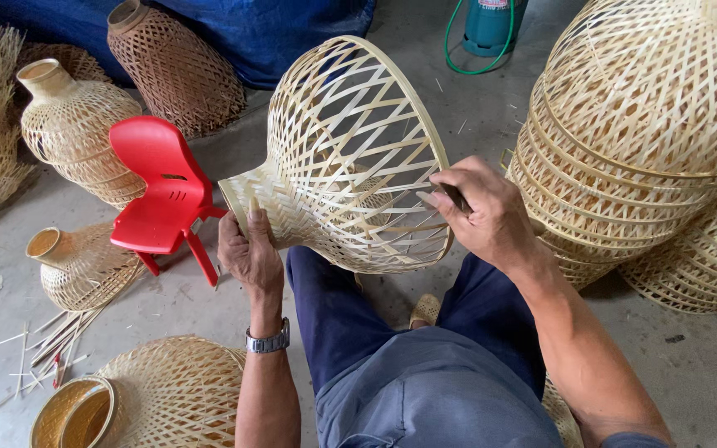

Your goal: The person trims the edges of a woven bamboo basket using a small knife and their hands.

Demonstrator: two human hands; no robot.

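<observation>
A pale woven bamboo lampshade, bell-shaped with a narrow neck, lies tilted across my knees. My left hand, with a metal watch on its wrist, grips the neck end from below. At the wide rim my right hand is closed on a thin dark tool pressed against the hoop. I sit in dark blue trousers, and one foot shows under the shade.
A small red plastic chair stands to the left. Stacked woven shades rise on the right. More shades lie on the left and near my left elbow. Loose bamboo strips litter the concrete floor. A green hose lies beyond.
</observation>
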